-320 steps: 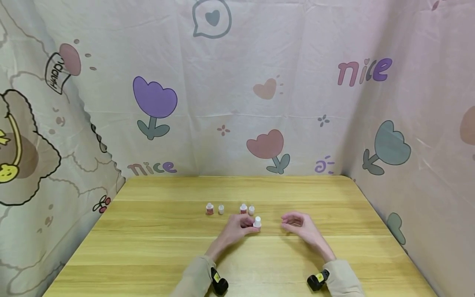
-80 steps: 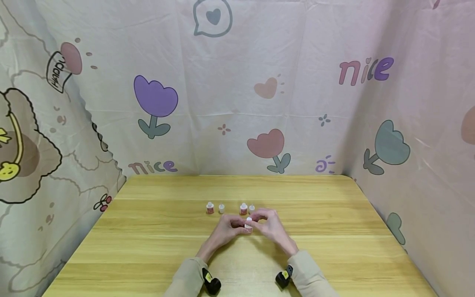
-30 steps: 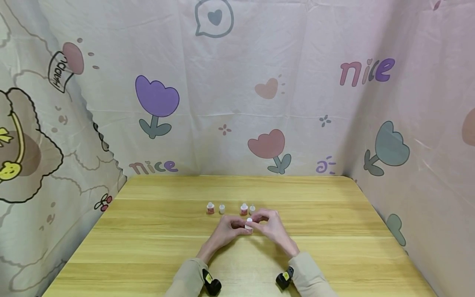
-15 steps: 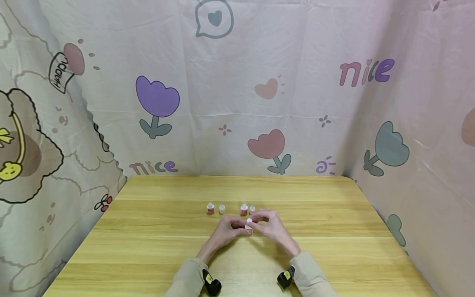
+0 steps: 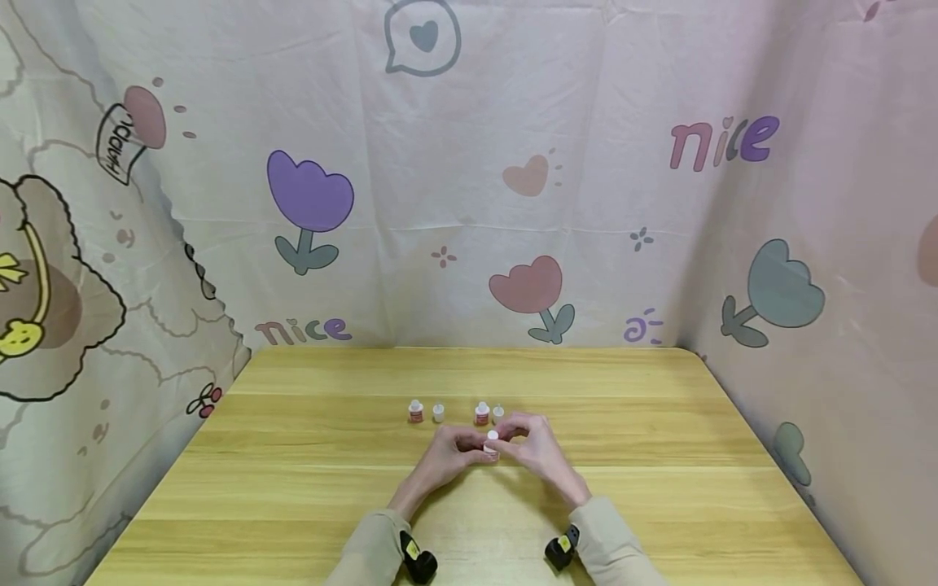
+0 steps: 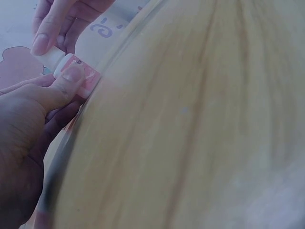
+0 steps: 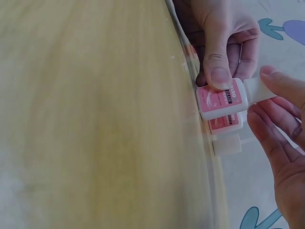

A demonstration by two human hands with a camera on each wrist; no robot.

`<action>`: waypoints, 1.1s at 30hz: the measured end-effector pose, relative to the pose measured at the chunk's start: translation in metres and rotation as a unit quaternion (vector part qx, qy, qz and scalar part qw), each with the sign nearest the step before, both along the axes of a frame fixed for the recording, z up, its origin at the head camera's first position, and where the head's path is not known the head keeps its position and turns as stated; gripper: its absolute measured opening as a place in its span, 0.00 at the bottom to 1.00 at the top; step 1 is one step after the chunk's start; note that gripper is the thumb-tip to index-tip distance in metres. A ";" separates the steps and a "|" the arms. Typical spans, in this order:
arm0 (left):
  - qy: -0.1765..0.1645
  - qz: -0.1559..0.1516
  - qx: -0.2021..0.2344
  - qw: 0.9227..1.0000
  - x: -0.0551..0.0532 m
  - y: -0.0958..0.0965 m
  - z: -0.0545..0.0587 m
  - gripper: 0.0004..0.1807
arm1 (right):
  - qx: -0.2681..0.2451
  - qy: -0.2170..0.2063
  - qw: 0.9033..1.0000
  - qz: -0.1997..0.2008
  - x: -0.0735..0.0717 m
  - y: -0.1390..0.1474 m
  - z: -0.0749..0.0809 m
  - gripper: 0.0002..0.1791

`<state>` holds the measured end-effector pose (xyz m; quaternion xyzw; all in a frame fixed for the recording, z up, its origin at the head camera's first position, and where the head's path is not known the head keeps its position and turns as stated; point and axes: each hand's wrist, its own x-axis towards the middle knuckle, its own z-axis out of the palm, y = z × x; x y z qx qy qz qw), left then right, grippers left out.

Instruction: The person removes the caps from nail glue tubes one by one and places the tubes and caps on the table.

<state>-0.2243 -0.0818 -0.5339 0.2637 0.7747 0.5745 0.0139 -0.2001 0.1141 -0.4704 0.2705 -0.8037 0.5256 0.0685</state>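
Observation:
Upright at mid-table, a small white glue bottle with a pink label (image 7: 221, 101) is held by my left hand (image 5: 449, 454), the thumb lying across its label. My right hand (image 5: 541, 449) pinches the white cap (image 7: 258, 89) on top of that bottle between thumb and fingers. The wrist views show the cap on the bottle's neck; how tightly it sits I cannot tell. Just behind stands a second glue bottle (image 5: 481, 416), uncapped, with its loose white cap (image 5: 498, 414) beside it, near my right fingertips.
Farther left on the wooden table (image 5: 330, 472) stand another uncapped glue bottle (image 5: 415, 413) and its loose cap (image 5: 438, 413). A patterned cloth (image 5: 432, 187) hangs behind the table and along both sides.
Since the oldest frame, my right hand has come left from apart to pinch the cap, and the held bottle has shifted slightly left. Over the last second the hands have barely moved.

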 end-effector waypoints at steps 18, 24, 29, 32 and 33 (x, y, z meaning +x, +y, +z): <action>-0.004 -0.005 0.005 1.000 0.001 -0.001 0.002 0.10 | 0.004 0.007 1.000 0.008 -0.019 0.006 -0.029 0.07; -0.001 -0.007 0.004 1.000 0.000 -0.001 0.000 0.10 | 0.005 0.042 0.999 0.006 -0.020 0.005 -0.029 0.05; 0.003 -0.010 0.005 1.000 0.000 -0.001 0.001 0.10 | 0.010 0.050 0.999 0.009 -0.019 0.006 -0.028 0.05; 0.005 -0.010 0.002 1.000 0.000 -0.001 0.002 0.09 | 0.013 0.049 0.999 0.012 -0.015 0.005 -0.024 0.05; 0.005 -0.008 0.002 1.000 0.001 -0.001 0.002 0.09 | 0.014 0.048 0.999 0.014 -0.012 0.004 -0.019 0.05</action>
